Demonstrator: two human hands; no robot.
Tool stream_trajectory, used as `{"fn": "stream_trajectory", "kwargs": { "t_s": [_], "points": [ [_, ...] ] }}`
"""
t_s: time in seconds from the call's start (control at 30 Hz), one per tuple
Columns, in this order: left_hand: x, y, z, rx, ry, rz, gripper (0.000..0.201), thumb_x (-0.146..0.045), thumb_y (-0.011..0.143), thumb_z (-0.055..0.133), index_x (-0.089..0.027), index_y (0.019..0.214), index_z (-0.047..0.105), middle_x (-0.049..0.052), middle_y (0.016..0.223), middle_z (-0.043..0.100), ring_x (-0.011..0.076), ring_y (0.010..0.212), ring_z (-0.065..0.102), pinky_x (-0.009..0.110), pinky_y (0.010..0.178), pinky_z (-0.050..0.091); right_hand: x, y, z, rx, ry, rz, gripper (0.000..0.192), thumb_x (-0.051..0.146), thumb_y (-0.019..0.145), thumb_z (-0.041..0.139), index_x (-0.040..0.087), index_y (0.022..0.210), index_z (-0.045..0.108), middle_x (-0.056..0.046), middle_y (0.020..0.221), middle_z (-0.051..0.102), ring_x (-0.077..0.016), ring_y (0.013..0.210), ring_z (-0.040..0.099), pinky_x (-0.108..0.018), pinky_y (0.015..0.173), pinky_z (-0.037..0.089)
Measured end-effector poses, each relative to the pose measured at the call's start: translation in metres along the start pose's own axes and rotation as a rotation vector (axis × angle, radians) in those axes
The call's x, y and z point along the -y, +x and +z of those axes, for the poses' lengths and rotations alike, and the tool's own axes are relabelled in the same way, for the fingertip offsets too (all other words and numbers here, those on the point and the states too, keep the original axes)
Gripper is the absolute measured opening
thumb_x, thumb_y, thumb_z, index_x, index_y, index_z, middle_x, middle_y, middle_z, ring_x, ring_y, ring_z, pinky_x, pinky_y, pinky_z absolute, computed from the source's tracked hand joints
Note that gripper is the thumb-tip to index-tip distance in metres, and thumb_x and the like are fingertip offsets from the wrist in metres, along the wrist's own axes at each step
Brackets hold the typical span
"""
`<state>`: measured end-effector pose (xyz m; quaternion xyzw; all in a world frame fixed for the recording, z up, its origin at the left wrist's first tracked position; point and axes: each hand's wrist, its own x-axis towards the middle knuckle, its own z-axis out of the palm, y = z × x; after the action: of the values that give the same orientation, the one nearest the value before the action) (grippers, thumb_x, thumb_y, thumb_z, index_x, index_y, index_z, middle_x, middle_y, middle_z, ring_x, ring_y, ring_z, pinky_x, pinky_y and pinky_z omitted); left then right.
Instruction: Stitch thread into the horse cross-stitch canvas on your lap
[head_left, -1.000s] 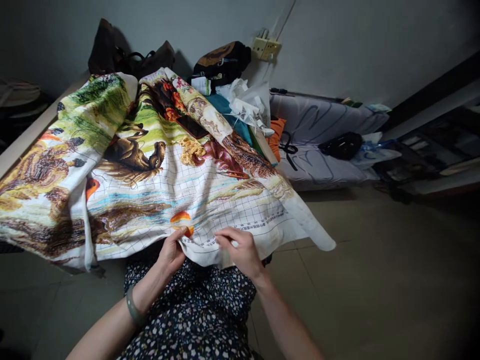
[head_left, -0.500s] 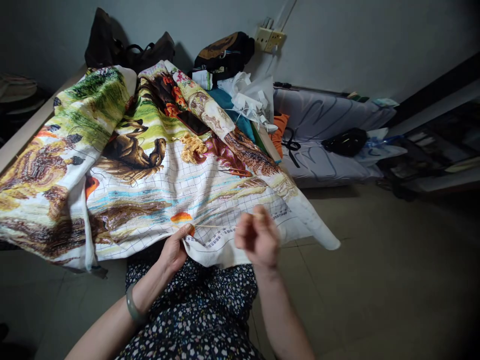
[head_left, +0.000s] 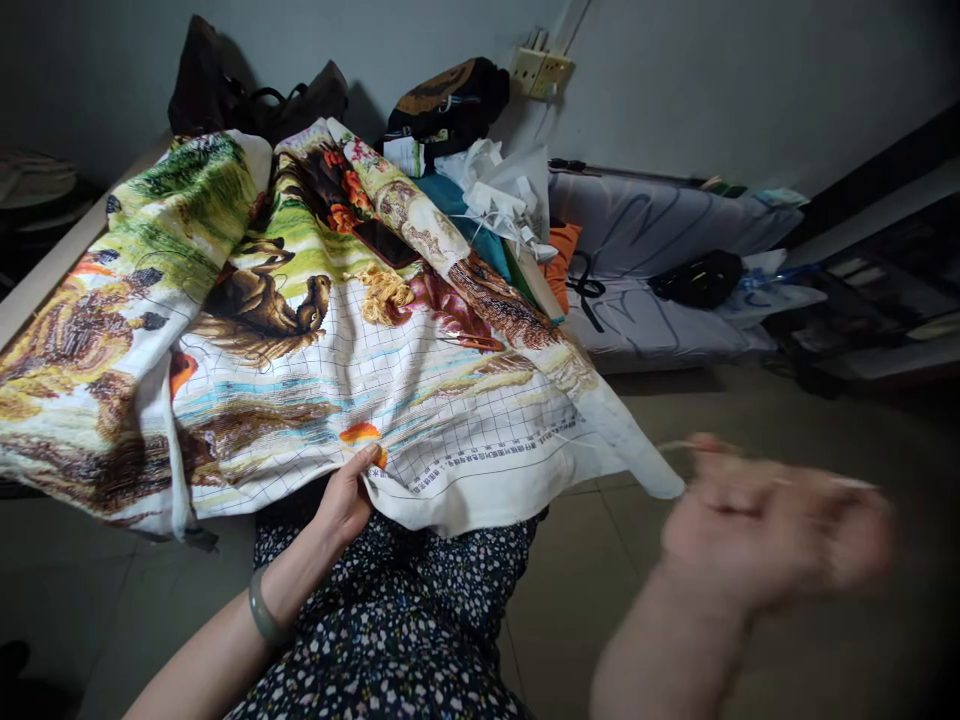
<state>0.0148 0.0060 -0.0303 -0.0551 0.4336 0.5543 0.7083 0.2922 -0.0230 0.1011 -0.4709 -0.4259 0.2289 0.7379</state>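
A large printed cross-stitch cloth (head_left: 442, 400), partly stitched, is spread over the table and hangs down toward my lap. My left hand (head_left: 349, 502) pinches its front edge, thumb on top beside an orange stitched patch (head_left: 360, 433); the fingers underneath are hidden. Out to the right, past the cloth's corner, my right hand (head_left: 772, 530) is raised with its fingers curled, blurred by motion. A thin pale thread (head_left: 679, 444) runs from it back toward the cloth. Whether a needle is also in those fingers, I cannot make out.
On the cloth lie a yellow thread bundle (head_left: 386, 295), a dark phone (head_left: 385, 243) and what look like red-handled scissors (head_left: 476, 343). Bags (head_left: 450, 105) and white plastic (head_left: 499, 195) stand behind. A covered sofa (head_left: 660, 310) with a black bag (head_left: 697, 280) is at right.
My right hand has swung far to the right and nearer the camera, from above the cloth to beyond its corner, drawing the thread along. My left hand keeps its hold.
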Motion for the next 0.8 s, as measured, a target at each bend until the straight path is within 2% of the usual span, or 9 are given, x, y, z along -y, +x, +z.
{"fn": "stream_trajectory", "kwargs": {
  "t_s": [0.03, 0.07, 0.1, 0.17, 0.23, 0.27, 0.4, 0.8],
  "points": [
    [0.0, -0.001, 0.001, 0.0, 0.007, -0.007, 0.013, -0.006, 0.078, 0.062, -0.01, 0.088, 0.07, 0.007, 0.085, 0.073, 0.0157, 0.075, 0.067, 0.027, 0.078, 0.055, -0.012, -0.007, 0.017, -0.022, 0.029, -0.029, 0.015, 0.029, 0.086, 0.063, 0.025, 0.075, 0.054, 0.01, 0.045, 0.038, -0.0074, 0.038, 0.036, -0.026, 0.054, 0.055],
    [0.0, -0.001, 0.001, 0.003, 0.013, -0.012, 0.012, -0.007, 0.078, 0.063, -0.01, 0.088, 0.07, 0.008, 0.085, 0.073, 0.0161, 0.076, 0.067, 0.027, 0.077, 0.055, -0.024, -0.016, 0.034, 0.02, 0.039, 0.017, 0.011, 0.027, 0.084, 0.064, 0.024, 0.079, 0.055, 0.011, 0.045, 0.039, -0.0076, 0.038, 0.037, -0.025, 0.05, 0.052],
    [-0.001, -0.002, 0.002, 0.011, 0.016, -0.013, 0.012, -0.007, 0.077, 0.064, -0.01, 0.088, 0.07, 0.008, 0.086, 0.073, 0.0167, 0.077, 0.067, 0.027, 0.077, 0.055, -0.037, -0.028, 0.05, 0.134, 0.017, 0.144, 0.008, 0.028, 0.084, 0.063, 0.022, 0.084, 0.056, 0.01, 0.046, 0.042, -0.008, 0.039, 0.04, -0.023, 0.045, 0.049],
    [-0.001, -0.003, 0.002, 0.037, 0.019, -0.01, 0.013, -0.008, 0.075, 0.065, -0.01, 0.088, 0.07, 0.008, 0.085, 0.073, 0.0173, 0.077, 0.067, 0.027, 0.076, 0.055, -0.061, -0.056, 0.079, 0.453, -0.081, 0.418, 0.012, 0.028, 0.085, 0.057, 0.019, 0.093, 0.059, 0.007, 0.05, 0.051, -0.0085, 0.041, 0.046, -0.019, 0.04, 0.043],
    [-0.002, -0.003, 0.003, 0.051, 0.023, -0.009, 0.01, -0.008, 0.073, 0.068, -0.009, 0.083, 0.069, 0.007, 0.079, 0.072, 0.0158, 0.071, 0.066, 0.025, 0.07, 0.054, -0.08, -0.083, 0.1, 0.696, -0.18, 0.542, 0.017, 0.027, 0.086, 0.054, 0.017, 0.095, 0.063, 0.004, 0.054, 0.056, -0.0086, 0.043, 0.048, -0.018, 0.04, 0.04],
    [-0.002, -0.004, 0.003, 0.05, 0.024, -0.01, 0.008, -0.008, 0.072, 0.069, -0.009, 0.079, 0.069, 0.005, 0.074, 0.071, 0.0145, 0.066, 0.064, 0.024, 0.066, 0.053, -0.086, -0.094, 0.108, 0.758, -0.226, 0.545, 0.018, 0.027, 0.086, 0.053, 0.016, 0.094, 0.065, 0.003, 0.055, 0.057, -0.0088, 0.044, 0.048, -0.018, 0.04, 0.039],
    [-0.002, -0.005, 0.002, 0.037, 0.024, -0.013, 0.006, -0.008, 0.067, 0.072, -0.01, 0.072, 0.068, 0.002, 0.065, 0.068, 0.012, 0.058, 0.061, 0.022, 0.059, 0.051, -0.098, -0.113, 0.123, 0.76, -0.359, 0.445, 0.018, 0.025, 0.083, 0.053, 0.015, 0.084, 0.068, 0.002, 0.05, 0.056, -0.0099, 0.044, 0.05, -0.019, 0.042, 0.038],
    [-0.002, -0.005, 0.001, 0.019, 0.016, -0.03, 0.006, -0.007, 0.069, 0.071, -0.009, 0.072, 0.067, 0.003, 0.067, 0.068, 0.0124, 0.058, 0.061, 0.024, 0.06, 0.052, -0.1, -0.112, 0.124, 0.748, -0.413, 0.408, 0.018, 0.024, 0.083, 0.053, 0.015, 0.078, 0.068, 0.003, 0.047, 0.055, -0.0095, 0.041, 0.05, -0.018, 0.044, 0.038]
  ]
}}
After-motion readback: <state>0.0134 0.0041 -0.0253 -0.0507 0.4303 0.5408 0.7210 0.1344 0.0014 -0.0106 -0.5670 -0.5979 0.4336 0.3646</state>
